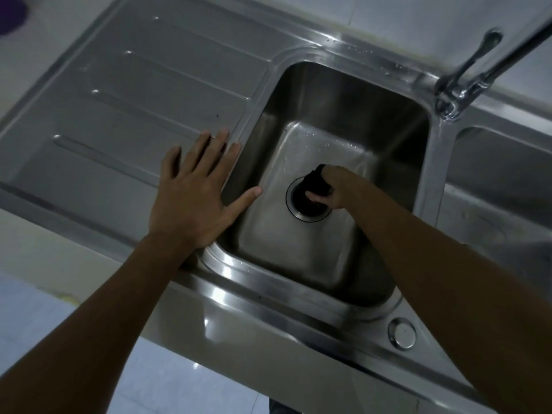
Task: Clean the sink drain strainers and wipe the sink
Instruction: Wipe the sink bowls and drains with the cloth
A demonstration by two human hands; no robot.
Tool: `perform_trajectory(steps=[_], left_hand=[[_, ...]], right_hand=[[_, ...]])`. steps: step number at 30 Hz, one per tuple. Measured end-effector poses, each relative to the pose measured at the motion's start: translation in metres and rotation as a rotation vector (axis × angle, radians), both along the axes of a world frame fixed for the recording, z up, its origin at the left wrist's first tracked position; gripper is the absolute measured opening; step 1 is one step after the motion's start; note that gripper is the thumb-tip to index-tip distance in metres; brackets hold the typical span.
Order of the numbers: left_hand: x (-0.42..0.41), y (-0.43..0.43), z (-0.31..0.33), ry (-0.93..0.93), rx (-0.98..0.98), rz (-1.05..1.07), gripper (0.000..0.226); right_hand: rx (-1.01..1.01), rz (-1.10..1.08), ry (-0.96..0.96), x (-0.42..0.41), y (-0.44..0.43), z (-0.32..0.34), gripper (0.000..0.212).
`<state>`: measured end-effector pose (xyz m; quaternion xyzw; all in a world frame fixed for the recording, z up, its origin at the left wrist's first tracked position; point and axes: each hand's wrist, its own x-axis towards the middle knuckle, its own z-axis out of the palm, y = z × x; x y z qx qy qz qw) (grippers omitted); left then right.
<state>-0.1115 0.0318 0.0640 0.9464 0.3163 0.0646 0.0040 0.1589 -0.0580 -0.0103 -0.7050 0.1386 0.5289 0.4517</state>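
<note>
Sink (298, 297): stainless steel, one piece, spanning under both hands; water spots show on the far rim.
Drainboard (134, 100): ribbed and flat, under and beyond the left hand.
Basin (298, 249): deep and rectangular, between the two hands, with the right hand reaching to its floor; the metal looks wet and probably slippery.
Second basin (493, 174): outward of the right arm, only partly in view.
Tap (466, 82): chrome, on the far rim beyond the right hand. Its spout runs up and off to the right, well away from the drain, so it should not block a lift.
Left hand (194, 192): flat on the drainboard at the basin's edge, fingers spread and holding nothing. The thumb reaches out over the basin.
Right hand (331, 189): low in the basin, fingers curled round the strainer.
Drain ring (298, 215): bright metal collar in the basin floor, directly under the right hand.
Strainer (313, 182): small, dark, sitting at or in the drain mouth. Likely light and stiff, and slick with water or grime. A hold round its upper body seems the surest. Whether it is seated or already free cannot be told.
Round cap (401, 333): small metal disc on the near rim, beneath the right forearm's line, clear of the work.
Purple object (10, 13): cut off at the far corner beyond the left hand, unidentified.
</note>
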Motion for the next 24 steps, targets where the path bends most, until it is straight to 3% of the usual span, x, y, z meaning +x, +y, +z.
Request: perform_trajectory(steps=[2,4,6,8,10,12,16,20,24], left_hand=[[-0.002,-0.001,-0.003,0.008,-0.007,-0.002,0.084],[-0.005,-0.003,-0.006,0.010,-0.008,0.006,0.084],[-0.007,-0.002,-0.007,0.010,-0.006,0.012,0.084],[-0.007,-0.002,-0.008,0.010,-0.001,0.008,0.084],[-0.007,0.000,-0.008,0.003,0.011,0.004,0.083],[-0.007,0.001,-0.007,0.011,0.028,0.006,0.082],[-0.009,-0.004,-0.007,0.020,0.036,0.009,0.082],[-0.004,-0.005,0.000,0.032,0.030,0.011,0.084],[0.000,-0.009,0.003,0.054,-0.010,0.007,0.087]], right_hand=[[-0.089,0.097,-0.233,0.000,0.004,-0.004,0.039],[-0.227,0.340,-0.634,-0.010,0.006,-0.007,0.043],[-0.241,0.587,-0.891,-0.026,0.008,-0.010,0.039],[-0.230,0.918,-1.025,-0.052,0.008,-0.017,0.038],[-0.211,1.210,-1.181,-0.079,0.003,-0.029,0.051],[-0.117,1.357,-1.302,-0.100,-0.007,-0.036,0.061],[0.159,1.644,-1.405,-0.104,-0.032,-0.048,0.062],[0.188,1.548,-1.350,-0.087,-0.019,-0.050,0.075],[0.015,1.192,-1.164,-0.076,0.032,-0.041,0.084]])
